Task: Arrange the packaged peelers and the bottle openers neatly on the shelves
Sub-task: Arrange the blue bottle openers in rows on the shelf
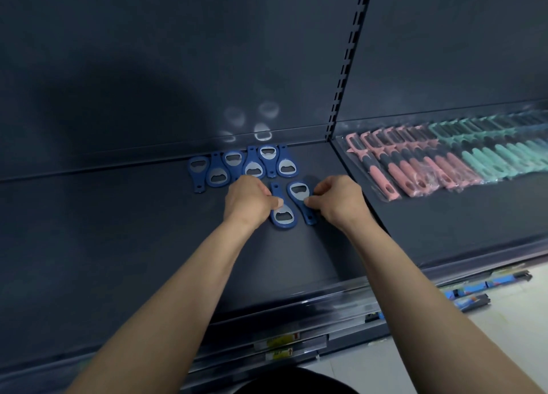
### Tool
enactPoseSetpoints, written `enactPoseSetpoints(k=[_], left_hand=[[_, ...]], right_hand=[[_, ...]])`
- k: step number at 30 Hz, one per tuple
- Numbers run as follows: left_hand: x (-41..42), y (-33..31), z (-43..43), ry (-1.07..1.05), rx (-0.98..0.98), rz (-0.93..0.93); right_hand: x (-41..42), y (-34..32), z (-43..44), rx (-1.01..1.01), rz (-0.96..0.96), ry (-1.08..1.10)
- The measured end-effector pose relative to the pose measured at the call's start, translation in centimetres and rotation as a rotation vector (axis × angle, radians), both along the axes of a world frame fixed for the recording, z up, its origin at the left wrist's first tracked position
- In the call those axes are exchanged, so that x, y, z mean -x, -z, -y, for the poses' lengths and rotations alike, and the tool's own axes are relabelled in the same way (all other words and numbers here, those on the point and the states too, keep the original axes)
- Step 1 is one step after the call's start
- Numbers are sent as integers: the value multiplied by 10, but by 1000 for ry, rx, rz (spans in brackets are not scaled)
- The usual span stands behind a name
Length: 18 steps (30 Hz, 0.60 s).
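Several blue bottle openers (pixel 234 165) lie in an alternating row at the back of the dark shelf (pixel 118 230). In front of that row lie two more blue openers. My left hand (pixel 247 201) pinches the left one (pixel 283 214), whose metal head points toward me. My right hand (pixel 338 199) pinches the handle of the right one (pixel 300 192), whose head points away. On the neighbouring shelf to the right, packaged peelers lie in an overlapping row, pink ones (pixel 415 165) then teal ones (pixel 498 156).
A slotted upright post (pixel 348 61) divides the two shelf bays. Price-label strips (pixel 281 341) run along the shelf fronts below. Blue packaged items (pixel 480 287) lie on a lower shelf at the right, beside pale floor.
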<state>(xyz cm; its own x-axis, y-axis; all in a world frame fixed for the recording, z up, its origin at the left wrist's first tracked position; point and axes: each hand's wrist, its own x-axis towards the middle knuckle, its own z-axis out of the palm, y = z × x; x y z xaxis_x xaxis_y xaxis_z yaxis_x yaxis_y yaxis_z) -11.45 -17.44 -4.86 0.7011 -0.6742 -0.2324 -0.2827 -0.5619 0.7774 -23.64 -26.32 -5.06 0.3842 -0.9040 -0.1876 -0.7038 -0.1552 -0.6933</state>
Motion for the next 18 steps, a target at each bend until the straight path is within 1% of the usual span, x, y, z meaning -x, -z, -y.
enactPoseSetpoints(k=[5,8,12,18], left_hand=[[-1,1,-3,57,-9,89],[-7,-3,-13,216,-42,140],[-12,-2,-20,370,-85,181],[-11,-1,-19,384,-62,189]], right_hand=[[2,-3,-1,42,-28,-109],[3,-4,-1,41,-55,-181],[0,-4,-2,46,-82,-188],[-8,-4,-6,64,-100,-204]])
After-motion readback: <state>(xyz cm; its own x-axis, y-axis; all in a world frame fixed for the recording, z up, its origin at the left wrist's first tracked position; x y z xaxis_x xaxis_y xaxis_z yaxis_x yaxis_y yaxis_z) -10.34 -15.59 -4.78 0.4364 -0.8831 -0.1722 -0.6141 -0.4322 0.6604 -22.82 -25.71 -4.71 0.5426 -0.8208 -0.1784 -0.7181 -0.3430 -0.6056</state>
